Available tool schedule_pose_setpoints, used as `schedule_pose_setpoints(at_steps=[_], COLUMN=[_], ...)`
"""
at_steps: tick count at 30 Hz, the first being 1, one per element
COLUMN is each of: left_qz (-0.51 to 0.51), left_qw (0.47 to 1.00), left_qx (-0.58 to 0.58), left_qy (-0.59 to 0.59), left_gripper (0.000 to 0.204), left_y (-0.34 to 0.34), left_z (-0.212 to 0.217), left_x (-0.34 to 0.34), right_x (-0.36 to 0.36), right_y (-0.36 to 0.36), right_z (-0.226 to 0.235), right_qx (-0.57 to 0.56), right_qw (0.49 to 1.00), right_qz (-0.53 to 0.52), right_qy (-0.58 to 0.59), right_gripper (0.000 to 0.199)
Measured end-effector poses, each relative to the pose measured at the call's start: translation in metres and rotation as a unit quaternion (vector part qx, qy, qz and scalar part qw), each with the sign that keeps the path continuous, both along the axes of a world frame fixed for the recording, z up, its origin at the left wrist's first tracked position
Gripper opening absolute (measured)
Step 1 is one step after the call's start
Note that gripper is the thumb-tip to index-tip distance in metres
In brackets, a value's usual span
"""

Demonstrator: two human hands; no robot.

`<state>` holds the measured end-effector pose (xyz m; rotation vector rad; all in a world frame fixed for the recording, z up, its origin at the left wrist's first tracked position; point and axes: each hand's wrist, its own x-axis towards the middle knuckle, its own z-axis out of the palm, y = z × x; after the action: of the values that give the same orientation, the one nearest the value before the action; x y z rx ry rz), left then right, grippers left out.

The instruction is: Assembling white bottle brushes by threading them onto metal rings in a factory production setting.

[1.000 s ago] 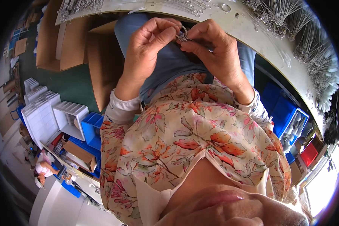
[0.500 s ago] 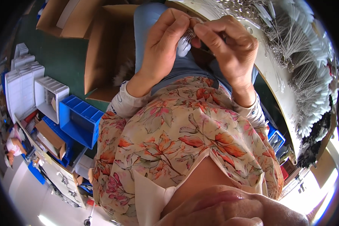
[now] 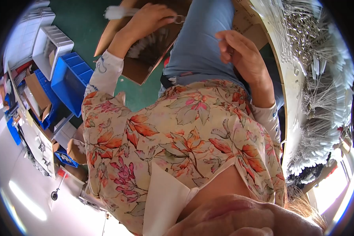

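My left hand (image 3: pixel 151 17) is closed on a bundle of small wire brushes over an open cardboard box (image 3: pixel 139 74). White bristles of the brush bundle (image 3: pixel 120 12) stick out on one side of the hand, and a metal ring (image 3: pixel 179 19) shows at the fingertips on the other. Inside the box lie more white-bristled brushes (image 3: pixel 147 47), partly hidden under my wrist. My right hand (image 3: pixel 246 57) hovers above my lap near the table edge, fingers loosely bent and apart, with nothing visible in it.
Along the right, a pale table (image 3: pixel 289 90) bears heaps of white-bristled wire brushes (image 3: pixel 322 98) and a pile of metal rings (image 3: pixel 303 37). A blue crate (image 3: pixel 72 80) and a white crate (image 3: pixel 53 47) stand at the left. My leg (image 3: pixel 202 39) is between the box and the table.
My hands were together, fingering the brush bundle in front of me. Now they are apart: the left has carried the bundle leftward over the box, and the right has let go.
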<state>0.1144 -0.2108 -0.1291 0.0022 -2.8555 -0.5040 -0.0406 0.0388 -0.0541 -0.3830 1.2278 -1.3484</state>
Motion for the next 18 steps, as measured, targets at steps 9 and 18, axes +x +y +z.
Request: schedule_pose_setpoints(at_steps=[9,18], left_qz=[0.075,0.257], left_qw=[0.862,0.837], left_qx=[-0.060,0.060], left_qy=[-0.498,-0.479], left_gripper=[0.024,0.022], left_y=[-0.004,0.036], left_z=[-0.301,-0.302], left_x=[0.148,0.098], right_x=[0.001,-0.006], right_y=[0.039,0.033], right_z=[-0.042,-0.034], right_qx=[0.035,0.042], right_qw=[0.984,0.983], right_qz=[-0.111,-0.130], right_qy=[-0.138,-0.121], right_gripper=[0.021,0.019])
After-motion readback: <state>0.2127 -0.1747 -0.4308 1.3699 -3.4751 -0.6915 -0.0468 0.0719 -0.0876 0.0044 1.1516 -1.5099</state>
